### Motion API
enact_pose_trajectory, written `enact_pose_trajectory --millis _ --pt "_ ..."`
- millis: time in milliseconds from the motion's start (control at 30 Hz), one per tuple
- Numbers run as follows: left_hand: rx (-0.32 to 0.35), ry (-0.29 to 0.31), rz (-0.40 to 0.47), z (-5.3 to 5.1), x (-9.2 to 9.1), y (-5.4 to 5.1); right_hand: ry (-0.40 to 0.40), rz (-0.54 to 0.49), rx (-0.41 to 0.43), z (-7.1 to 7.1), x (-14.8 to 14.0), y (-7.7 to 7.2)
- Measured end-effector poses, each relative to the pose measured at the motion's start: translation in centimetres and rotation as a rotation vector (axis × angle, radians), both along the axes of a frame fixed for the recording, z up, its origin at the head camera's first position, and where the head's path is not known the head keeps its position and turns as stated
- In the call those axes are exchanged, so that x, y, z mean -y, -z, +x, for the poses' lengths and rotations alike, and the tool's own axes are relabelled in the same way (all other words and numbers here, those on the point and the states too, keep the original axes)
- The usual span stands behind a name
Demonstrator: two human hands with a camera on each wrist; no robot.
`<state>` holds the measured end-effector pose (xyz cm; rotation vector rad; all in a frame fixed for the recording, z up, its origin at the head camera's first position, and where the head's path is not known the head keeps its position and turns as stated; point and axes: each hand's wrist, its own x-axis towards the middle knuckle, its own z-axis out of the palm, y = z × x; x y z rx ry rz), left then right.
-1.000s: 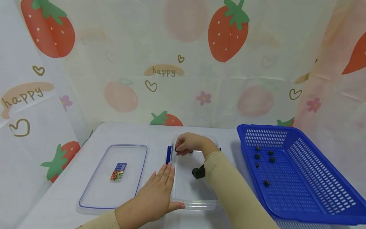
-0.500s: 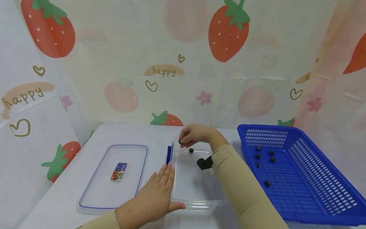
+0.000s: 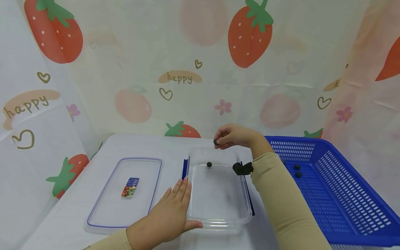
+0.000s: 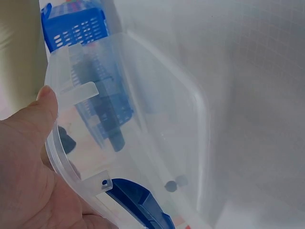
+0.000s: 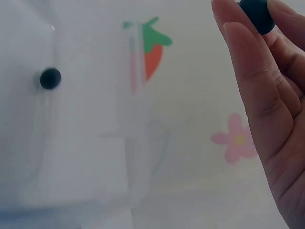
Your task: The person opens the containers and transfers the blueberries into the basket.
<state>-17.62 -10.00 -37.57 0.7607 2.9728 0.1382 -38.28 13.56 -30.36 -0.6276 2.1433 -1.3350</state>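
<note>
Between the thumb and fingers of my right hand (image 3: 235,136) is a small dark round ball (image 3: 215,142), held above the far end of a clear plastic container (image 3: 220,220). In the right wrist view, this smooth ball (image 5: 258,15) shows at the fingertips. A similar loose ball (image 3: 209,164) lies inside the container near its far end, also visible through the wall in the left wrist view. My left hand (image 3: 170,208) rests against the container's left side and near corner, fingers straight, thumb at the near rim (image 4: 47,98).
Right of the container stands a blue perforated basket (image 3: 347,180) holding dark balls (image 3: 298,174), partly hidden by my right arm. A clear lid (image 3: 109,211) with a blue seal and colourful label lies at left. Blue latches (image 3: 185,169) stick out from the container's sides.
My right hand has lifted out of the container with the ball and moved right and away, toward the basket's side. The left hand stays where it was.
</note>
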Motion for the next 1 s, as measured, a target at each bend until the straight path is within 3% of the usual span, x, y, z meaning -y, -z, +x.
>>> enact_pose_trajectory --millis 267,500,733,1000 --pt "-0.018 0.007 0.005 0.1 -0.1 -0.1 0.070 -0.071 -0.016 -0.1 -5.6 -1.1" --pt "-0.009 0.006 0.001 0.1 -0.1 -0.1 0.105 -0.051 -0.036 0.0 -10.0 -1.5" --pt "-0.003 0.012 -0.016 0.0 0.0 -0.1 0.090 -0.045 0.014 1.3 -14.3 -2.0" --pt "0.002 0.007 -0.029 0.0 -0.1 -0.1 0.080 -0.054 0.017 3.2 -19.3 -1.1"
